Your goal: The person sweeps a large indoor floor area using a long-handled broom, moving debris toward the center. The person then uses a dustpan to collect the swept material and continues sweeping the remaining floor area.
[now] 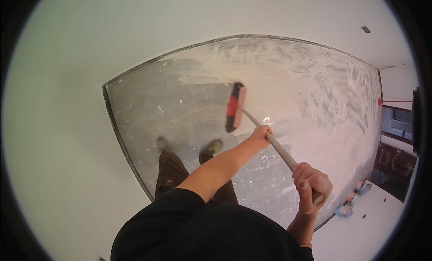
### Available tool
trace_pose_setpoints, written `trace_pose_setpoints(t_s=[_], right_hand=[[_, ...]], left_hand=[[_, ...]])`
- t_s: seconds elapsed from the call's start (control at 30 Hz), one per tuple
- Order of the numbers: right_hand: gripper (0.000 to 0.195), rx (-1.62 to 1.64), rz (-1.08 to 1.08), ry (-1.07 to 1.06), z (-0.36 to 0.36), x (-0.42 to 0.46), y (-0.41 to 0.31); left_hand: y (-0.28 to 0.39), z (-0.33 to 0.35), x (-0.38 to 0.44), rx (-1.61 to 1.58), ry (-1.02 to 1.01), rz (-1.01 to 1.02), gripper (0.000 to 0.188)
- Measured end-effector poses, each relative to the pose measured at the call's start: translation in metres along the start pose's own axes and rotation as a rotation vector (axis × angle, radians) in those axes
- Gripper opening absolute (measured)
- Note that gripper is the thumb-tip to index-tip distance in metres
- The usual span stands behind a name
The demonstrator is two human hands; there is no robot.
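My left hand point(262, 136) grips the wooden handle point(281, 151) of a push broom partway down its length. Around the handle's upper end, my right hand point(312, 185) is closed, with the blunt tip showing below the fingers. The broom head point(235, 107) has a pinkish-red back and black and red bristles, slightly blurred. It rests at or just above the floor point(192, 109), ahead of my feet. Greyer floor lies left of the head, and thick pale dust point(280, 82) covers the floor to its right.
White walls with a dark strip point(116, 136) along their base border the floor. Several bags or packages point(344, 210) stand by the right wall. A dark board point(393, 169) with chalk-like marks and a red long-handled tool point(396, 101) are at far right. My shoes point(212, 147) stand on the greyer floor.
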State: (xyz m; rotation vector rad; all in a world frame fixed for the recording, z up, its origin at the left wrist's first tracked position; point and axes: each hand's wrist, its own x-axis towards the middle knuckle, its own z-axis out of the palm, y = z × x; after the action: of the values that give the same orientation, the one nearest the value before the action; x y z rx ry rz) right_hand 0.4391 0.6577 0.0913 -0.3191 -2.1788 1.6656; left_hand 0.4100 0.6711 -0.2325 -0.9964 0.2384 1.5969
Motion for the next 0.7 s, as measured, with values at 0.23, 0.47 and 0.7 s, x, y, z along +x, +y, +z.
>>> trace_pose_setpoints(t_s=[0.23,0.47,0.7], right_hand=[[0.024,-0.237,-0.283,-0.090,-0.029,-0.012,-0.033],[0.039,-0.026,-0.173,0.195,-0.023,-0.019,-0.042],[0.031,0.398,-0.017,0.105,0.048,0.029,0.024]], left_hand=[[-0.048,0.068,0.008,0.034,-0.201,-0.136,0.014],[0.004,0.062,-0.029,0.353,0.013,0.331,0.010],[0.183,-0.037,-0.142,0.277,0.115,0.604,0.009]])
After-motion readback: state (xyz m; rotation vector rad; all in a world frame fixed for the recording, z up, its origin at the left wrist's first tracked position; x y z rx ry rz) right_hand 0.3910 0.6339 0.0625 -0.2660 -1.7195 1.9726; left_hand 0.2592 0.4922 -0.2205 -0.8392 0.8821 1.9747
